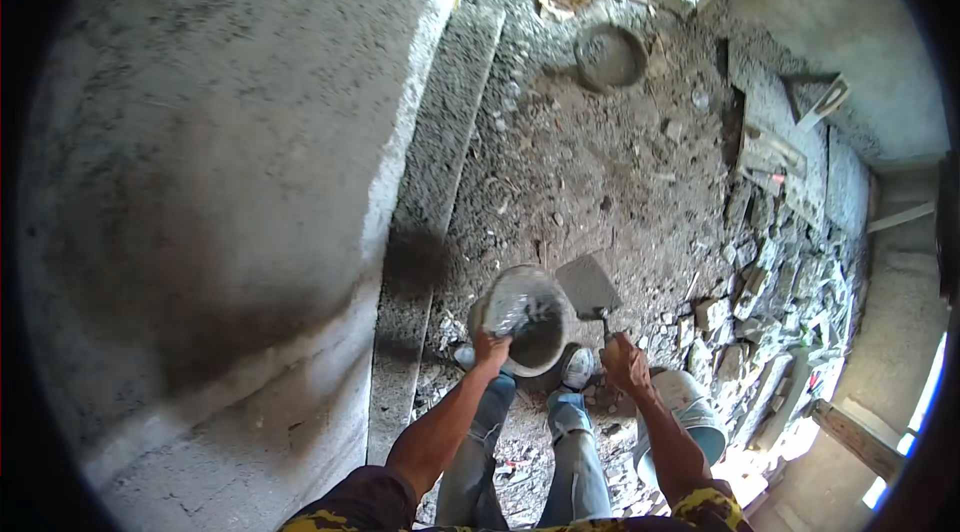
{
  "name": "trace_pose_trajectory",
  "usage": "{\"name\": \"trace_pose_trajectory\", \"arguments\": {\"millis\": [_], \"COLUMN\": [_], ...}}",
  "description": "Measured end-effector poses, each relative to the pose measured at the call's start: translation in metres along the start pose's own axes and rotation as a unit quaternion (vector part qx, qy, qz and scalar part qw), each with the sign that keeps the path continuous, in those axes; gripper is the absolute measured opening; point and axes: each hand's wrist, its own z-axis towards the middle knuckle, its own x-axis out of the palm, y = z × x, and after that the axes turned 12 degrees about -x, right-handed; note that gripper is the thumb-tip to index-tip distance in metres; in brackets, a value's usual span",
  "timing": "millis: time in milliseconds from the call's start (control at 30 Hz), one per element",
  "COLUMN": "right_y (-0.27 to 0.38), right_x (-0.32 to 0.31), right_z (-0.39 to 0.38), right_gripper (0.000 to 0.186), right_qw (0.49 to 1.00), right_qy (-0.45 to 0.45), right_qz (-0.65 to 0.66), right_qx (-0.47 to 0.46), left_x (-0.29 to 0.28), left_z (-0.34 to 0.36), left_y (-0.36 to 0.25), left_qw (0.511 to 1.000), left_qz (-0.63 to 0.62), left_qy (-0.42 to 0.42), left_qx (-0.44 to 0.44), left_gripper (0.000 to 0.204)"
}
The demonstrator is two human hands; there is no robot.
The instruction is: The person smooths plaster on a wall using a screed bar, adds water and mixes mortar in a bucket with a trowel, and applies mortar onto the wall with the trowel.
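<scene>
- Grey bowl [522,282], lower middle of the head view, tilted above the feet, with some wet-looking material inside.
- Left hand [491,350]: closed on the bowl's near-left rim.
- Right hand [626,365]: wrapped around the handle of a trowel [588,286], whose flat blade sits just right of the bowl.
- Bucket [682,394]: lower right, partly behind the right forearm.
- Round basin [640,54]: on the dirt floor [620,172], upper middle.
- Rubble [712,316]: right side.
- Rough wall [250,82]: upper left.
</scene>
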Motion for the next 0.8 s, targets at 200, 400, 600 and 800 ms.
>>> {"name": "trace_pose_trajectory", "arguments": {"millis": [200,400,600,800], "right_y": [0.042,0.047,0.033,0.025], "right_x": [-0.054,-0.059,-0.040,-0.046], "right_z": [0.139,0.323,0.560,0.820], "right_gripper": [0.035,0.047,0.030,0.038], "right_qw": [0.991,0.994,0.980,0.961], "right_qy": [0.025,-0.080,0.051,0.057], "right_qz": [-0.127,-0.057,-0.189,-0.262], "right_qx": [0.046,0.043,-0.042,-0.066], "left_x": [-0.103,-0.097,-0.038,0.043], "left_z": [-0.022,0.006,0.075,0.130], "left_y": [-0.076,-0.123,-0.135,-0.140], "left_qw": [0.954,0.860,0.712,0.616], "left_qz": [-0.278,-0.476,-0.638,-0.709], "left_qy": [-0.021,-0.047,-0.088,-0.115], "left_qx": [-0.108,-0.181,-0.279,-0.324], "left_gripper": [0.064,0.056,0.039,0.017]}}
